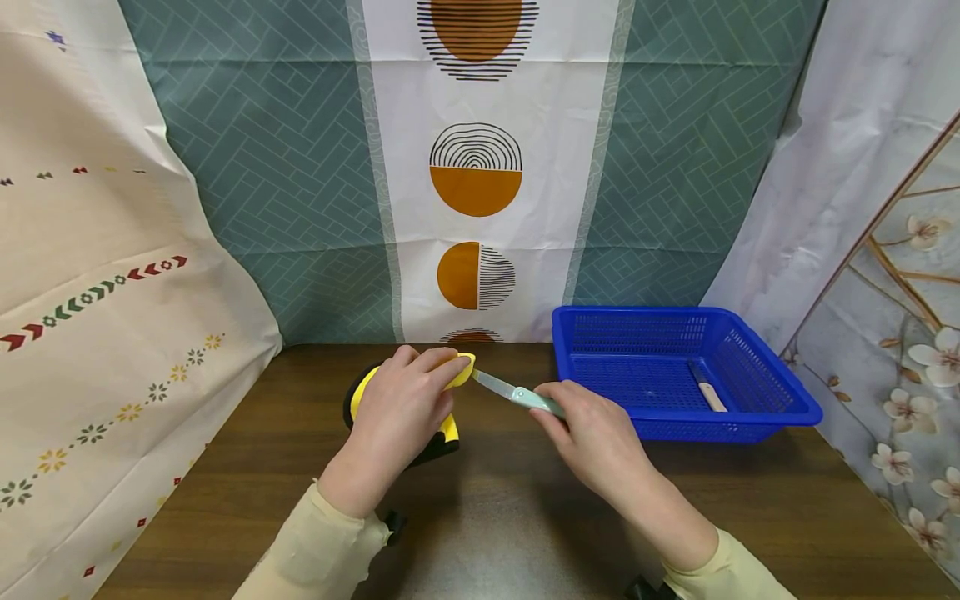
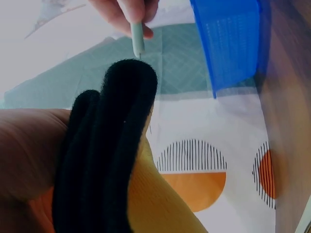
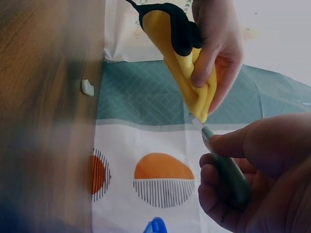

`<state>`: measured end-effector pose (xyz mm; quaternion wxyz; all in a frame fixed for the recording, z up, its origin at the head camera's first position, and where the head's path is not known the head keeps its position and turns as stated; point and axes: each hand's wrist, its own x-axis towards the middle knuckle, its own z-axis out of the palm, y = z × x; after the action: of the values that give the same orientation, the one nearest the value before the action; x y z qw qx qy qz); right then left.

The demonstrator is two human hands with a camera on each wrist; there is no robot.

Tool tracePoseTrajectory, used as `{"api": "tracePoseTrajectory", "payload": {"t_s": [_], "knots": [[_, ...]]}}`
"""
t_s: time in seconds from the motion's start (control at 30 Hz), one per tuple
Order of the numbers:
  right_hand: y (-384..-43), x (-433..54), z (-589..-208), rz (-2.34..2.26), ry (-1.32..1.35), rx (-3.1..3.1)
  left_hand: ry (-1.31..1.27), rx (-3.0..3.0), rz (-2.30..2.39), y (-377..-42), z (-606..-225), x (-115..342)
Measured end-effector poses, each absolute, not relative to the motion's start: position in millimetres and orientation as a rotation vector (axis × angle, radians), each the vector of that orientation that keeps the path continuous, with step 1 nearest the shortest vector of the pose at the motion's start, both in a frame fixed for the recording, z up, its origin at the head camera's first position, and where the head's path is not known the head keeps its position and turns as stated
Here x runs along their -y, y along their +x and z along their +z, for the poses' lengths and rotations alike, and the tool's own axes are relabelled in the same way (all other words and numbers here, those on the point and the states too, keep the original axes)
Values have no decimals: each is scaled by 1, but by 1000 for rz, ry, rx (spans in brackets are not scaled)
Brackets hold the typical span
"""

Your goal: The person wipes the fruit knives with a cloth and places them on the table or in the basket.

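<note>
My left hand [image 1: 401,412] grips a folded soft yellow cloth piece with thick black edging [image 3: 177,63], bunched so that one yellow end pokes out past the fingertips. What kind of article it is, I cannot tell. My right hand [image 1: 596,429] holds a small knife [image 1: 534,400] by its pale green handle, with the thumb along it. The blade points left, its tip right at the yellow end in the head and right wrist views. In the left wrist view the black edging [image 2: 129,111] fills the middle and hides most of the blade.
A blue plastic basket [image 1: 720,427] stands at the right back of the brown wooden table [image 1: 510,517]. Inside it lies another knife with a whitish handle [image 1: 711,397]. A small white object [image 3: 87,87] rests on the table. Patterned cloths hang behind and at both sides.
</note>
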<state>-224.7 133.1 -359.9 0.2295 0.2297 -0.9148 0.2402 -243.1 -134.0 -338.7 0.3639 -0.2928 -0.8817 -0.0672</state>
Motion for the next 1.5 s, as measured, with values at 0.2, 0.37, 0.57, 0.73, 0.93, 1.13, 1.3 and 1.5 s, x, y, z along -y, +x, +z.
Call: {"api": "tracePoseTrajectory", "payload": {"t_s": [0.2, 0.37, 0.57, 0.73, 0.93, 1.13, 1.3, 1.5], "knots": [[-224, -133, -359, 659, 628, 2530, -838, 2211, -166, -236, -339, 120], [-224, -133, -359, 661, 627, 2540, -897, 2165, -176, -230, -342, 108], [-224, -133, -358, 672, 627, 2545, -926, 2187, -164, -226, -345, 100], [-223, -132, -358, 670, 629, 2545, -920, 2183, -152, -226, -346, 99], [-223, -132, -358, 665, 634, 2536, -908, 2181, -139, -227, -346, 102], [-223, -132, -358, 666, 634, 2538, -884, 2185, -142, -231, -346, 107], [-223, -132, -358, 675, 627, 2538, -854, 2178, -138, -235, -345, 113], [-223, -133, -358, 676, 627, 2531, -817, 2210, -137, -239, -344, 120]]}}
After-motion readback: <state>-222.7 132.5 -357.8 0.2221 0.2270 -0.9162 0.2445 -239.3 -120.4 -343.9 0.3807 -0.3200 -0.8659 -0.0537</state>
